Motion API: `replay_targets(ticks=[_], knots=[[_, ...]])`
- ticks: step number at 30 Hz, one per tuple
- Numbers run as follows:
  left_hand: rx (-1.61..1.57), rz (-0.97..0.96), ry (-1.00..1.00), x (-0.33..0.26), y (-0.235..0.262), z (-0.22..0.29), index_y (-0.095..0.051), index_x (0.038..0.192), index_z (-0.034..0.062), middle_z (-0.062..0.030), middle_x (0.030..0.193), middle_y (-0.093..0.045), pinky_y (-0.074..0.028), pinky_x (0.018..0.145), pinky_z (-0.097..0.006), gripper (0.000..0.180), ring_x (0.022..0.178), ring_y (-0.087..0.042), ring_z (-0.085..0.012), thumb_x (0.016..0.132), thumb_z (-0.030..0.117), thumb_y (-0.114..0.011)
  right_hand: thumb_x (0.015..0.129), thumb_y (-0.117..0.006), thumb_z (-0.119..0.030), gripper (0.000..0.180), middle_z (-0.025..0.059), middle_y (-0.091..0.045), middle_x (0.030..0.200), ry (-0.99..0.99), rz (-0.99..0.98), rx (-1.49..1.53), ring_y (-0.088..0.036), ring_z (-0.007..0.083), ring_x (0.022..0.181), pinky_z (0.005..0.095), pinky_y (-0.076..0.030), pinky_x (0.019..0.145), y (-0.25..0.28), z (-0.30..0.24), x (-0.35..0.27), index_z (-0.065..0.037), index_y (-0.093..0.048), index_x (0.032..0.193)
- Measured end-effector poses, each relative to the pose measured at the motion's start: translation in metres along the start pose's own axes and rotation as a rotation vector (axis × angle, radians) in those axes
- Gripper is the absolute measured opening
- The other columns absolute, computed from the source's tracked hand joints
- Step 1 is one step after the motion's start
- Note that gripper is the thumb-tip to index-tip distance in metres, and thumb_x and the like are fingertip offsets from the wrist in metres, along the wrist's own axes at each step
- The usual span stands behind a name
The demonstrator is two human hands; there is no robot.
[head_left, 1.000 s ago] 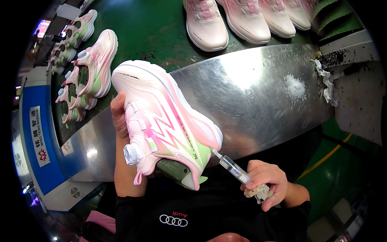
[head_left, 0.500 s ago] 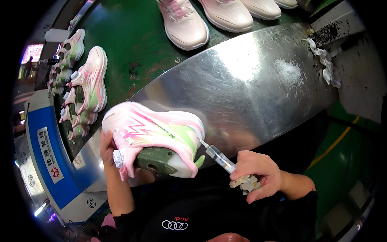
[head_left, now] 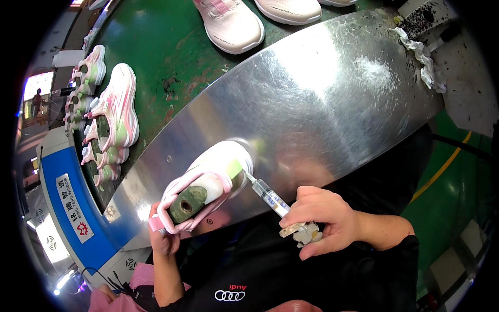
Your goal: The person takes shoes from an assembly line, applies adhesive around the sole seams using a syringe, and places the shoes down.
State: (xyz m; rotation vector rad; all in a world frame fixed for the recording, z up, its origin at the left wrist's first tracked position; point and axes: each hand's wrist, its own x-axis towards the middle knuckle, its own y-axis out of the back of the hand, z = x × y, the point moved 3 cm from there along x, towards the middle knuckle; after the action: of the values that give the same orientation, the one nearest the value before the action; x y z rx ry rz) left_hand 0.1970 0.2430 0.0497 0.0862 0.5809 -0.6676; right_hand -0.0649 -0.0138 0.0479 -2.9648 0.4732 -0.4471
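A pink, white and pale green sneaker (head_left: 213,161) with a dark green shoe last (head_left: 183,208) inside rests over the steel plate, its heel opening turned up toward me. My left hand (head_left: 165,240) grips it at the near left, partly hidden beneath the shoe. In my right hand (head_left: 332,218) is a clear syringe (head_left: 271,198), pointed up and left. Its fine tip meets the edge of the sneaker's sole near the green patch. Lumpy whitish material (head_left: 307,235) is clustered around the plunger end, between thumb and fingers.
The shiny steel plate (head_left: 249,109) carries a patch of white granules (head_left: 375,73). Crumpled tissue (head_left: 426,62) lies at its far right end. Finished-looking pale sneakers (head_left: 228,26) stand beyond on the green bench (head_left: 150,52). More sneakers on lasts (head_left: 117,109) line the left, above a blue panel (head_left: 78,208).
The sneaker has been turned from side-on to show its opening and heel, and its left-hand end has swung nearer me. The syringe has shifted slightly left with its tip still at the sole.
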Motion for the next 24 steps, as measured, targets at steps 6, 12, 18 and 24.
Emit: replay_targets(ticks=[6, 12, 18, 24], knots=[[-0.022, -0.017, -0.025, -0.024, -0.021, -0.010, -0.044, 0.124, -0.0019, -0.0170, 0.118, -0.055, -0.048, 0.094, -0.038, 0.049, 0.108, -0.058, -0.0262, 0.081, 0.015, -0.061, 0.069, -0.080, -0.024, 0.046, 0.0018, -0.065, 0.095, -0.017, -0.006, -0.023, -0.048, 0.0199, 0.069, 0.0311, -0.041, 0.061, -0.006, -0.003, -0.003, -0.005, -0.062, 0.108], [-0.218, -0.160, 0.123, -0.041, -0.023, -0.034, -0.030, 0.136, -0.0041, -0.0211, 0.131, -0.048, -0.039, 0.104, -0.042, 0.069, 0.119, -0.051, -0.0304, 0.076, 0.010, -0.062, 0.072, -0.078, -0.030, 0.047, 0.0033, -0.066, 0.091, -0.013, -0.008, -0.069, -0.053, 0.0188, 0.067, 0.0304, -0.039, 0.060, -0.011, -0.009, -0.004, -0.003, -0.062, 0.107], [-0.375, -0.253, 0.211, -0.050, -0.039, -0.044, -0.020, 0.141, -0.0046, -0.0221, 0.136, -0.042, -0.033, 0.108, -0.044, 0.085, 0.125, -0.046, -0.0329, 0.072, 0.007, -0.068, 0.074, -0.077, -0.037, 0.050, 0.0044, -0.068, 0.088, -0.007, 0.000, -0.123, -0.056, 0.0176, 0.064, 0.0295, -0.036, 0.058, -0.013, -0.016, -0.003, -0.002, -0.062, 0.107], [-0.407, -0.292, 0.245, -0.052, -0.068, -0.049, -0.027, 0.138, -0.0056, -0.0209, 0.132, -0.047, -0.039, 0.104, -0.043, 0.086, 0.120, -0.050, -0.0315, 0.067, 0.010, -0.073, 0.069, -0.081, -0.024, 0.046, 0.0040, -0.064, 0.086, -0.101, -0.028, -0.091, -0.052, 0.0208, 0.067, 0.0307, -0.041, 0.060, -0.017, -0.035, 0.006, -0.004, -0.063, 0.106]])
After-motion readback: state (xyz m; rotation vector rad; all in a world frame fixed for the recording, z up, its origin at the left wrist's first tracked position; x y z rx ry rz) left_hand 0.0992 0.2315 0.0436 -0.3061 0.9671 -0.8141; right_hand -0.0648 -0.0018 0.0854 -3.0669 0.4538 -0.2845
